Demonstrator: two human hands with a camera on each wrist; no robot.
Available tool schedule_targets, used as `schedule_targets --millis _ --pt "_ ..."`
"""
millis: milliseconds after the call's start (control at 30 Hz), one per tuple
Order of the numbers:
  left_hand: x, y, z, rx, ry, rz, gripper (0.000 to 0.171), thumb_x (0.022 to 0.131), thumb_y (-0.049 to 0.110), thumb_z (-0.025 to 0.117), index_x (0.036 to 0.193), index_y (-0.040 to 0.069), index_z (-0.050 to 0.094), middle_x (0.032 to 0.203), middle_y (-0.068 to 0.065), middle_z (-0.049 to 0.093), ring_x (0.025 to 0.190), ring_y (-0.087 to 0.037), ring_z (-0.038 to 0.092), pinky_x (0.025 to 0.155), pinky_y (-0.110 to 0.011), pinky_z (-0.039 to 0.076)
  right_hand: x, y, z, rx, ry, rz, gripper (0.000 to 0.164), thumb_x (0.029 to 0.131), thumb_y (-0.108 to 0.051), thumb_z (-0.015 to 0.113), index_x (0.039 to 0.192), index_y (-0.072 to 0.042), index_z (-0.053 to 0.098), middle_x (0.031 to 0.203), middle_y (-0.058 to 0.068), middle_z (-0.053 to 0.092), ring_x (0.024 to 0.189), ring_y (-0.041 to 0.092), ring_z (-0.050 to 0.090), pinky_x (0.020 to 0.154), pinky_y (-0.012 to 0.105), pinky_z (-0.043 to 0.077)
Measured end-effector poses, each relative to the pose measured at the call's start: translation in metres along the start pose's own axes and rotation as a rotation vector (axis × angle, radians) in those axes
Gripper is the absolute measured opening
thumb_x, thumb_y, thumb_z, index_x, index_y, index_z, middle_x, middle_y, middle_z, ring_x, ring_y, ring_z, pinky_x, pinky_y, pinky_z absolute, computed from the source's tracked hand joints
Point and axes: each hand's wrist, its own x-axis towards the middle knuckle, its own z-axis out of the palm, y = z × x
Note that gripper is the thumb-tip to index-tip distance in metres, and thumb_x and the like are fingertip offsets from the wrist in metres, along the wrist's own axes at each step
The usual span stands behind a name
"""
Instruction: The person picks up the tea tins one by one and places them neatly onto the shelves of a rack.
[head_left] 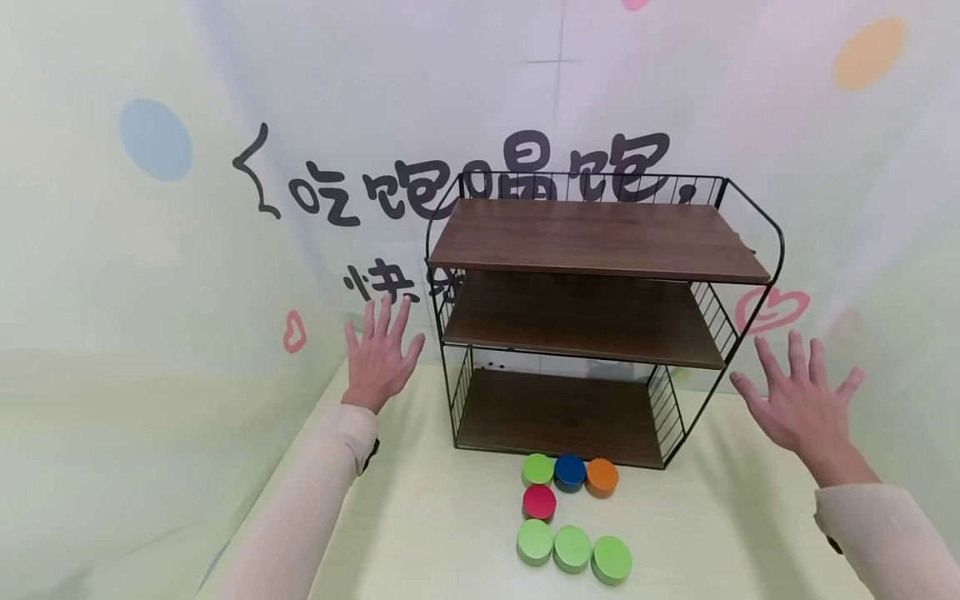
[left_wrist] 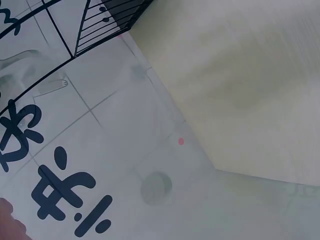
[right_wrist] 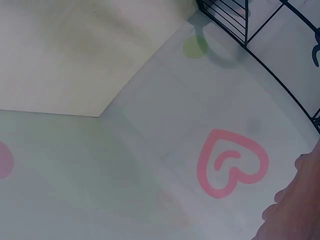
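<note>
My left hand (head_left: 377, 357) is raised to the left of a three-tier shelf rack (head_left: 592, 242), fingers spread and holding nothing. On the other side, my right hand (head_left: 802, 402) hovers with fingers apart, also holding nothing; neither touches the rack. In front of the rack several round flat-topped pieces lie on the table: a blue one (head_left: 570, 472), an orange one (head_left: 602, 477), a red one (head_left: 539, 502) and several green ones (head_left: 572, 547). Only a bit of the left fingers (left_wrist: 11, 222) and the edge of the right hand (right_wrist: 297, 205) enter the wrist views.
The pale table (head_left: 420, 517) meets a printed cloth backdrop (head_left: 360, 75) behind the rack and at both sides. Black wire guards (head_left: 667, 408) close the rack's ends, and its brown boards (head_left: 585, 312) carry nothing visible. Dark lettering (head_left: 326, 193) marks the cloth.
</note>
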Motion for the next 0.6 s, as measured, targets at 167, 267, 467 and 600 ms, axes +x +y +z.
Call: schedule_targets --millis 167,267,467,600 --pt "0.003 0.005 -0.003 -0.017 0.014 0.003 0.067 0.102 0.054 0.035 0.16 0.023 0.02 0.166 -0.01 0.013 0.152 -0.036 0.006 0.112 -0.068 0.006 -0.005 0.0 0.004 0.014 -0.003 -0.01 0.075 0.101 -0.059 0.037 0.159 -0.016 0.019 0.158 0.033 0.008 0.146 0.051 -0.002 0.095 0.081 -0.014" --pt "0.006 0.008 -0.005 -0.041 0.031 0.006 0.067 0.102 0.054 0.034 0.16 0.023 0.02 0.166 -0.009 0.012 0.152 -0.036 0.006 0.112 -0.068 0.005 -0.008 -0.001 0.007 0.022 0.004 -0.018 0.074 0.101 -0.058 0.038 0.158 -0.015 0.021 0.157 0.033 0.009 0.145 0.05 0.001 0.095 0.081 -0.013" --pt "0.013 0.016 -0.014 -0.088 0.078 0.012 0.067 0.103 0.052 0.035 0.16 0.022 0.02 0.165 -0.012 0.015 0.151 -0.038 0.009 0.111 -0.069 0.007 -0.019 -0.005 0.015 0.025 0.018 -0.031 0.07 0.101 -0.055 0.041 0.152 -0.008 0.029 0.149 0.035 0.023 0.138 0.051 0.016 0.095 0.082 -0.001" --pt "0.016 0.022 -0.02 -0.145 0.114 0.01 0.065 0.104 0.049 0.037 0.16 0.02 0.022 0.165 -0.012 0.017 0.151 -0.037 0.011 0.112 -0.067 0.011 -0.031 -0.012 0.026 0.035 -0.001 -0.045 0.066 0.103 -0.051 0.041 0.149 -0.005 0.032 0.144 0.037 0.031 0.132 0.051 0.026 0.093 0.079 0.012"
